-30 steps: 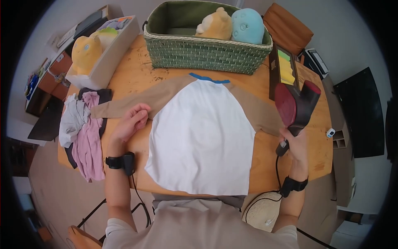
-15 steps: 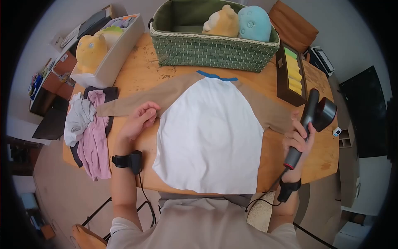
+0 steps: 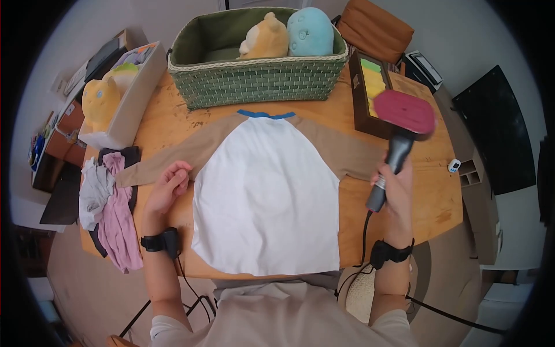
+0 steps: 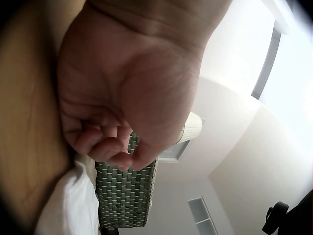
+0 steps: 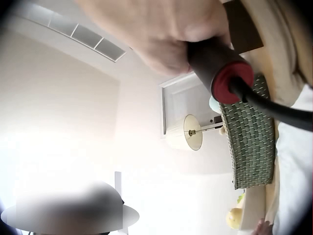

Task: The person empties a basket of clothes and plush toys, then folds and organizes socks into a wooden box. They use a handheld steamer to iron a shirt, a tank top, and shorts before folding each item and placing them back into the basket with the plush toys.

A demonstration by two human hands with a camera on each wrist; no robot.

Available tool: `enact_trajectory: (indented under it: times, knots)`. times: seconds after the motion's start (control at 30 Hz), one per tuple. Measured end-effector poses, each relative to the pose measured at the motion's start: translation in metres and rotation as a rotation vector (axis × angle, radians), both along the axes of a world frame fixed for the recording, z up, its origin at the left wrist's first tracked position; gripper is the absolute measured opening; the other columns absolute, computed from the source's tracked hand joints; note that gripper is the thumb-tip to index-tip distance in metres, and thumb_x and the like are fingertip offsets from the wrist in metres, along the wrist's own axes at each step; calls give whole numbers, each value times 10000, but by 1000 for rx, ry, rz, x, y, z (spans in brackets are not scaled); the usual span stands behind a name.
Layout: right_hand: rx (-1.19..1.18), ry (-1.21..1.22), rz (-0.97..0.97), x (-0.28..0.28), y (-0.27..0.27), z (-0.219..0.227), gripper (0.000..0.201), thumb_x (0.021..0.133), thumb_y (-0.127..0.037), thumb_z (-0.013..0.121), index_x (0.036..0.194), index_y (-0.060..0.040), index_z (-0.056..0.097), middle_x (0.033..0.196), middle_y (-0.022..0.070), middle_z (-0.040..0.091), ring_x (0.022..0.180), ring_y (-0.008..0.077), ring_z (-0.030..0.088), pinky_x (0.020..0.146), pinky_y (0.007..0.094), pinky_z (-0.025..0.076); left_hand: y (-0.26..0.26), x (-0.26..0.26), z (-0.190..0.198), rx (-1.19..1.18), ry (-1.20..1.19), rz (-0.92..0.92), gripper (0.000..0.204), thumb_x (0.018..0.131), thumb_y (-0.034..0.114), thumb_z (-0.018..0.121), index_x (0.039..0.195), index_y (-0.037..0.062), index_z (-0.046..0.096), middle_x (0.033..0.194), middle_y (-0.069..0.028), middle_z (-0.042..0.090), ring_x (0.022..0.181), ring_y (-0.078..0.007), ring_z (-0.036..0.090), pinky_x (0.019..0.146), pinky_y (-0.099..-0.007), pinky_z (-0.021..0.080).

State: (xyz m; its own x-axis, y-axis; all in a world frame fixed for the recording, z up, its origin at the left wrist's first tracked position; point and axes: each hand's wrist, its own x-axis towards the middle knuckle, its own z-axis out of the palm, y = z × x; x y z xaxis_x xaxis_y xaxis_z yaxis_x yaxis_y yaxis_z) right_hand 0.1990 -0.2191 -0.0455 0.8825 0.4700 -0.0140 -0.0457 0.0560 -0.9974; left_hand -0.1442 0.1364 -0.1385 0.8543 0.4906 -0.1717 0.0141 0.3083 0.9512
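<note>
A long-sleeved shirt (image 3: 266,196) lies spread on the wooden table, white in the body with brown sleeves and a blue collar. My right hand (image 3: 396,182) grips the dark handle of a handheld garment steamer (image 3: 404,115) above the right sleeve. Its broad crimson plate is tilted upward, away from the cloth. In the right wrist view, the handle's red-ringed end (image 5: 232,81) shows with a black cord leaving it. Beside the shirt's left edge, over the left sleeve, rests my left hand (image 3: 169,188), its fingers loosely curled and nothing visible in them (image 4: 127,98).
A green woven basket (image 3: 260,84) with two plush toys stands at the back. Left of it is a white box (image 3: 136,98) holding a yellow plush. Crumpled clothes (image 3: 118,214) lie at the left edge. A dark box (image 3: 370,124) with yellow items and a small white device (image 3: 454,166) are right.
My right hand has turned the steamer over, so its crimson plate now shows upward where its dark side showed before. The left hand stays by the sleeve. The head view has shifted.
</note>
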Motion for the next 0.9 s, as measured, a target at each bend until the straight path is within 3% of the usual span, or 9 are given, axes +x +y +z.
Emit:
enact_trajectory:
  times: [0.03,0.1,0.3,0.33,0.43,0.47,0.6,0.7,0.9]
  knots:
    - [-38,-76,149,-2,10,0,274,913,-42,638,1132,-14,474,828,67,555,580,140,586,524,286,506,2,0,-1,3,-11,-2,122,1046,177,561,1129,93,591,726,62,409,635,-47,339,568,-209,273]
    - [109,287,555,4,29,-5,306,909,-19,642,1180,11,502,769,56,556,594,139,600,546,282,505,1,-1,-4,7,-25,14,118,1045,172,562,1129,94,591,726,58,412,633,-51,345,568,-210,277]
    - [323,704,809,-57,78,-38,301,1021,-188,511,1258,-2,500,673,55,536,548,117,514,521,239,404,1,-4,-3,-31,-57,60,112,1038,165,570,1128,100,587,722,42,426,619,-64,368,565,-218,299]
    - [394,725,879,-59,82,-46,362,1032,-199,500,1339,-22,431,808,89,576,548,122,522,496,243,416,1,-4,-3,-40,-56,54,113,1038,165,571,1128,99,586,721,40,426,619,-65,368,566,-219,300]
    - [393,714,750,-58,76,-53,414,1038,-204,483,1407,-65,358,1007,109,565,528,130,524,457,257,434,1,-4,-3,-57,-75,52,112,1036,165,573,1126,98,584,720,38,429,619,-69,370,566,-222,301]
    - [426,677,833,-48,75,-63,473,1029,-224,479,1448,-101,298,1110,108,508,509,142,526,416,277,451,2,-4,-4,-69,-83,45,112,1036,165,574,1125,97,582,718,37,431,619,-71,371,565,-223,301]
    - [547,694,854,-46,66,-66,475,992,-259,509,1393,-80,329,1017,107,492,500,142,525,390,280,449,6,-4,-3,-116,-114,33,108,1035,164,575,1116,92,579,710,35,432,619,-73,372,565,-225,300]
    - [606,920,916,-56,65,-78,590,1079,-488,333,1455,-34,322,973,91,499,468,137,502,396,272,436,2,-6,-2,-51,-59,-9,111,1034,167,580,1110,87,577,702,36,432,623,-72,377,568,-225,302]
    - [684,1012,870,-60,71,-69,662,1097,-512,220,1522,-7,276,926,82,531,461,145,510,401,285,442,2,-7,-1,-9,-45,-4,117,1034,176,585,1106,83,578,697,38,449,627,-70,390,576,-220,306]
